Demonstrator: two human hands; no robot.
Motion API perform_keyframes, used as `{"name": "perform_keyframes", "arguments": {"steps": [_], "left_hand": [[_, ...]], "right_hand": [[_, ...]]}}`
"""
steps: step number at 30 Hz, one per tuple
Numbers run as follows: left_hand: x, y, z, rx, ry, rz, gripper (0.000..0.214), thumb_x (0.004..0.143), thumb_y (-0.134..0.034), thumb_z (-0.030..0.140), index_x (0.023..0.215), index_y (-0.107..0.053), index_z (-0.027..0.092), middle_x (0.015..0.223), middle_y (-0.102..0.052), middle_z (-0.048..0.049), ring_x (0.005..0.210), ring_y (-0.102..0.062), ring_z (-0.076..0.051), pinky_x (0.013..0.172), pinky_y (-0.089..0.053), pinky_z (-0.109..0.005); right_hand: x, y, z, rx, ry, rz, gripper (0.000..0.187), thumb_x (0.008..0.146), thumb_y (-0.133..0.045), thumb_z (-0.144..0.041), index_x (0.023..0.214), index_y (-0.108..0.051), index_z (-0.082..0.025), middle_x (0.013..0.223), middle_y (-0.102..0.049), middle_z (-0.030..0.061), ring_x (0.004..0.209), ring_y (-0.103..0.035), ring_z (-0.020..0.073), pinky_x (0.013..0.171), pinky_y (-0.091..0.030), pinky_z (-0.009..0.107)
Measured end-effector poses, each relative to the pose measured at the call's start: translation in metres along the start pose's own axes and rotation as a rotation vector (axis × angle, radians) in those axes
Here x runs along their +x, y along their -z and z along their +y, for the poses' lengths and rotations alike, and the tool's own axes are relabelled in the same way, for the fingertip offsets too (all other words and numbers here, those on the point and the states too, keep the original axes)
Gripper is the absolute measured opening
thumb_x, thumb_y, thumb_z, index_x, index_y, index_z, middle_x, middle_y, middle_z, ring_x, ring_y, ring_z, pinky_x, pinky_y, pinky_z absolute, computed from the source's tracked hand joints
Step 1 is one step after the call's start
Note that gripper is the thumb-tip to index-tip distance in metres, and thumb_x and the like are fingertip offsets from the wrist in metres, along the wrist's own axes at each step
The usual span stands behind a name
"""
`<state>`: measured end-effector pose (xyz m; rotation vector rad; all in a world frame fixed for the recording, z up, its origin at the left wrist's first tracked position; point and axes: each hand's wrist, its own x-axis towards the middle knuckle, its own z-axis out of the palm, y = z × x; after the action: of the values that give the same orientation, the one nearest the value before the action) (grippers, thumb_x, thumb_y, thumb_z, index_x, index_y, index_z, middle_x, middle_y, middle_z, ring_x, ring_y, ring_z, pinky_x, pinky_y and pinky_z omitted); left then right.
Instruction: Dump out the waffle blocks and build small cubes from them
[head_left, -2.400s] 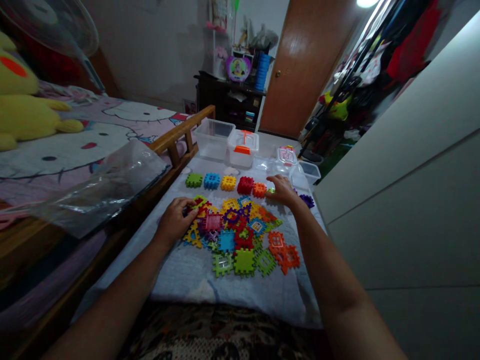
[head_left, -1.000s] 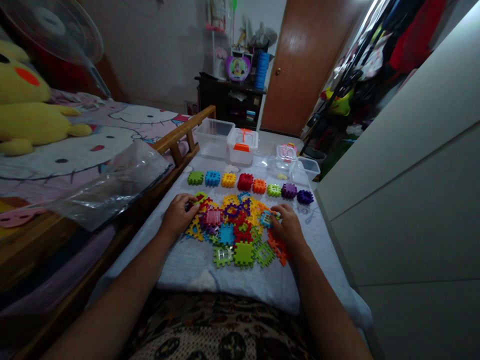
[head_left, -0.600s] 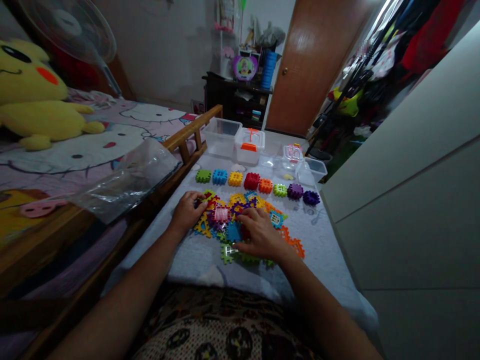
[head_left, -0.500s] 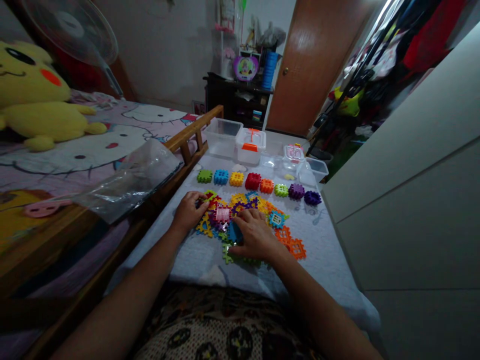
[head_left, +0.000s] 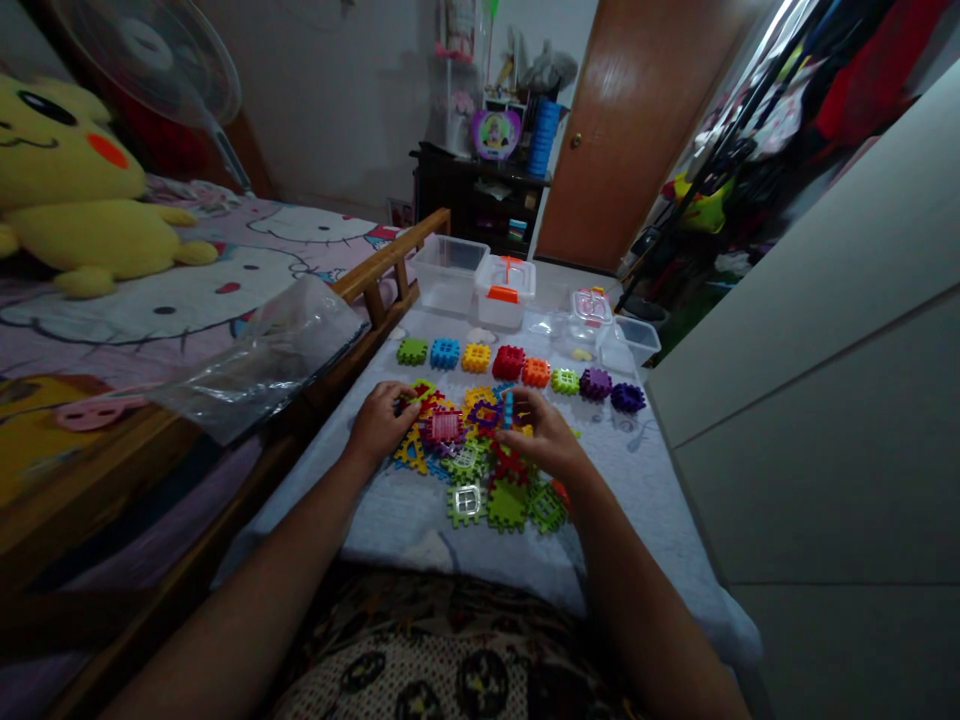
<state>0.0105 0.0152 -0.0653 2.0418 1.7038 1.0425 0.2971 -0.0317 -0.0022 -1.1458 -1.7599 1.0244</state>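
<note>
A heap of flat, toothed plastic tiles (head_left: 480, 470) in many colours lies on a pale grey mat (head_left: 660, 520). Beyond it stands a row of built cubes (head_left: 510, 362) running from green at the left to purple at the right. My left hand (head_left: 382, 425) rests curled at the heap's left edge, its fingers closed on a yellow-green tile (head_left: 420, 391). My right hand (head_left: 541, 442) is raised over the heap's middle and pinches a blue tile (head_left: 508, 408) held on edge.
Clear plastic boxes (head_left: 448, 270) and an orange-latched box (head_left: 504, 290) stand behind the cubes. A bed with a wooden rail (head_left: 375, 272), a crumpled clear bag (head_left: 262, 350) and a yellow plush toy (head_left: 67, 190) is on the left. White cupboard doors (head_left: 825, 380) close the right.
My right hand went from the far row of cubes back to the heap, swept left across it, and now lifts a blue tile. My left hand has stayed in place.
</note>
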Motion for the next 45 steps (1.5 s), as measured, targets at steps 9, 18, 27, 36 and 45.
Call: {"name": "perform_keyframes", "arguments": {"steps": [9,18,27,36,45], "left_hand": [[0.001,0.001,0.0,-0.006,0.007,-0.009,0.023,0.083,-0.053,0.041,0.092,-0.064,0.022,0.104,-0.063,-0.0077,0.103,-0.06,-0.025,0.098,-0.048,-0.04],[0.001,0.0,-0.002,-0.008,0.007,-0.011,0.025,0.082,-0.054,0.041,0.092,-0.064,0.02,0.103,-0.062,-0.0087,0.102,-0.06,-0.026,0.096,-0.048,-0.039],[0.0,0.0,0.0,-0.002,0.006,-0.01,0.024,0.083,-0.054,0.042,0.091,-0.063,0.021,0.104,-0.062,-0.0079,0.103,-0.06,-0.026,0.097,-0.048,-0.04],[0.0,0.001,0.001,0.001,0.01,-0.008,0.026,0.082,-0.053,0.043,0.091,-0.063,0.021,0.103,-0.062,-0.0081,0.102,-0.06,-0.026,0.096,-0.048,-0.041],[0.0,0.001,0.002,-0.007,0.009,0.008,0.026,0.082,-0.054,0.044,0.092,-0.063,0.022,0.105,-0.063,-0.0084,0.104,-0.059,-0.026,0.098,-0.048,-0.041]], "right_hand": [[-0.037,0.063,0.035,-0.055,-0.169,0.273,0.053,0.071,-0.073,-0.039,0.118,-0.054,-0.024,0.092,-0.063,0.0012,0.082,-0.063,0.0192,0.076,-0.054,0.035],[-0.055,0.057,0.054,-0.48,-0.113,0.248,0.042,0.071,-0.072,-0.033,0.111,-0.062,-0.025,0.117,-0.062,0.0084,0.114,-0.055,0.0298,0.099,-0.044,0.05],[-0.054,0.053,0.057,-0.666,-0.107,0.174,0.053,0.071,-0.071,-0.029,0.123,-0.06,-0.024,0.122,-0.06,0.0101,0.119,-0.05,0.0309,0.101,-0.04,0.051],[-0.056,0.054,0.053,-0.805,-0.09,0.197,0.067,0.068,-0.073,-0.033,0.131,-0.056,-0.021,0.122,-0.059,0.0131,0.114,-0.051,0.0343,0.096,-0.041,0.051],[-0.054,0.05,0.052,-0.768,-0.11,0.161,0.057,0.073,-0.068,-0.031,0.127,-0.055,-0.019,0.117,-0.06,0.0124,0.108,-0.055,0.0304,0.094,-0.042,0.048]]}}
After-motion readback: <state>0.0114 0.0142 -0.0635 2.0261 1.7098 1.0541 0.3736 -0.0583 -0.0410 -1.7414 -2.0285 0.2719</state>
